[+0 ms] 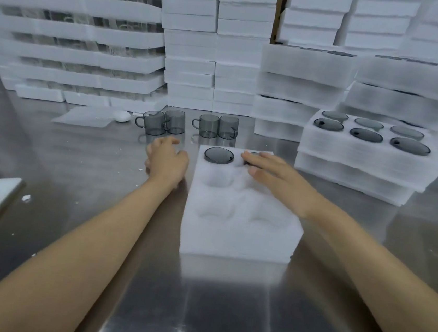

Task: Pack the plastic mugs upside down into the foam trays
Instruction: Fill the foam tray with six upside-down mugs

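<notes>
Steel table, white foam tray at centre w/ 6 round pockets, right hand flat, fingers spread over far-right mug, left hand loosely curled, empty, beside tray, 4 smoky-grey transparent mugs upright behind, 1 upside-down mug in far-left pocket.

- Setting: packing station in a factory or warehouse.
- Evidence: white foam trays stacked in tall columns across the whole background.
- Steel counter, bare and reflective, with foam crumbs scattered on it.
- Identical grey mugs grouped loose; a filled tray of six sits on a stack at right.
</notes>
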